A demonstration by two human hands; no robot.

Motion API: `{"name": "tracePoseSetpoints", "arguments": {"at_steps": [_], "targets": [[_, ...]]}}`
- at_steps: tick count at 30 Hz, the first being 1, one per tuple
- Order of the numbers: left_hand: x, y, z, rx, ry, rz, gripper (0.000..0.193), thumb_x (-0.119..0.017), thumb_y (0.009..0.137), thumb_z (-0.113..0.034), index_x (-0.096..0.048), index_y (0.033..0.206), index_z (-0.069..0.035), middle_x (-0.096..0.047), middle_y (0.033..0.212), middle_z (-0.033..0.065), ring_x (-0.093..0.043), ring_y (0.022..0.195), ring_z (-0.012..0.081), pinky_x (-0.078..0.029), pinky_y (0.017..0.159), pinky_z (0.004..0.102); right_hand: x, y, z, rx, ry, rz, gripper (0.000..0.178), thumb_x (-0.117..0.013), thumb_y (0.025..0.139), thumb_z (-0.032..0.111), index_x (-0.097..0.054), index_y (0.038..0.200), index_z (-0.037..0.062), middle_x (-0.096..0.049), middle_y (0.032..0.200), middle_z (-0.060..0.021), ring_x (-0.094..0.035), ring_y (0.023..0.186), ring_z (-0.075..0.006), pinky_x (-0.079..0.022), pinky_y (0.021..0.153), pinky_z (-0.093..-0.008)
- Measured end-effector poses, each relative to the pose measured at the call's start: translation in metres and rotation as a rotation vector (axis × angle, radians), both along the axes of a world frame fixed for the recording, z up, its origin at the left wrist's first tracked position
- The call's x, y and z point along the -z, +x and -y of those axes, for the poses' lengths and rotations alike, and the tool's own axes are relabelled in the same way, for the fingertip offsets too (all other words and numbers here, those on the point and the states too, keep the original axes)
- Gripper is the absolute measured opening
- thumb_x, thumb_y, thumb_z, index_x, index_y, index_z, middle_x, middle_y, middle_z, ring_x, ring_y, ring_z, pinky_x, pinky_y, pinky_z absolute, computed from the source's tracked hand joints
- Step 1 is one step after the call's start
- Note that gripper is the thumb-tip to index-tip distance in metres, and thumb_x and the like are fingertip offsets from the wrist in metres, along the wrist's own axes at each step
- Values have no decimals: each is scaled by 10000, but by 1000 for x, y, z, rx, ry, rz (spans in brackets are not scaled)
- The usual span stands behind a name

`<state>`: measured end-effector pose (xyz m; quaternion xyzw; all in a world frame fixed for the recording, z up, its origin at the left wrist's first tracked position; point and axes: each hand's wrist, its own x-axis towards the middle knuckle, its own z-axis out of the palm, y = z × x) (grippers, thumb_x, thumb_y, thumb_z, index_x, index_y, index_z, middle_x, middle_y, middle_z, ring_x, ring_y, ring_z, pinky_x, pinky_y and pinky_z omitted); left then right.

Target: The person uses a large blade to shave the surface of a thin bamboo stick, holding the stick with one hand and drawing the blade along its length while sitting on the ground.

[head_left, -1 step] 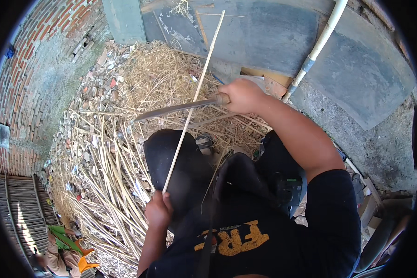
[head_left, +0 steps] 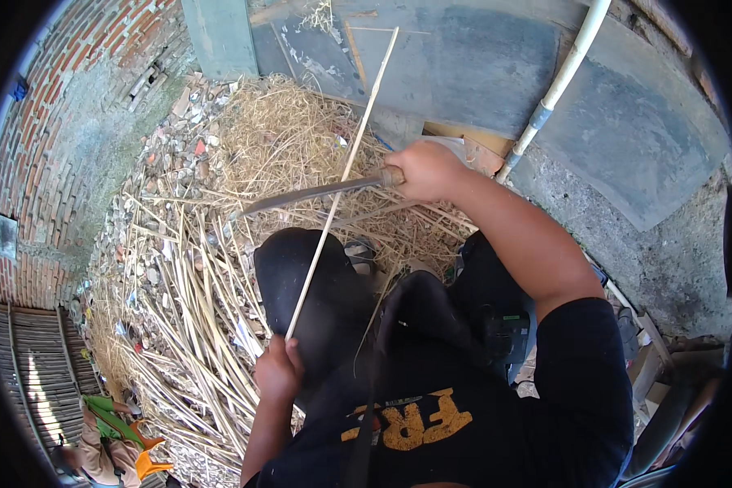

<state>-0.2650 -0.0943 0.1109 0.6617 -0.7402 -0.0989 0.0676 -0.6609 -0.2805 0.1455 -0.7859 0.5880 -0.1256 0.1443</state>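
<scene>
My left hand is closed round the lower end of a long, thin, pale stick, which looks like split bamboo or cane. The stick slants up and away to the right, past my left knee. In my right hand is the short wooden handle of a machete. Its dark blade points left and crosses the stick about midway along. I cannot tell whether edge and stick touch.
Beyond my knees lies a heap of straw-like shavings. Many pale sticks cover the rubble at left. A white pipe leans by grey panels. A brick wall stands left; another person is at lower left.
The stick's far tip has dropped slightly toward me. The machete has shifted a little to the right along with my right hand. Both hands keep their hold.
</scene>
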Motion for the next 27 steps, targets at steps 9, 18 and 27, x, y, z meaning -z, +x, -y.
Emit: {"name": "tracePoseSetpoints", "arguments": {"at_steps": [9,18,27], "targets": [[2,7,-6,14,-39,-66,288,-483,1025,-260,-512,859,-26,-579,621,253,-594,607,493,-437,543,561,-3,18,-10,-137,-63,-53,267,-686,694,163,-698,959,128,-691,771,-141,-681,786,-367,-535,707,-493],[-9,5,-2,34,-8,-31,254,-510,1009,-286,-526,889,-62,-614,673,247,-611,614,488,-469,555,584,-26,4,-12,-34,-24,-83,236,-663,740,154,-709,969,118,-704,872,-171,-691,879,-363,-551,754,-481],[0,-1,-1,57,-86,-57,236,-534,994,-254,-518,886,-44,-601,640,248,-610,585,476,-470,533,569,-7,-10,-8,-19,58,-71,234,-668,713,154,-711,942,139,-690,791,-162,-688,830,-365,-543,734,-496]]}}
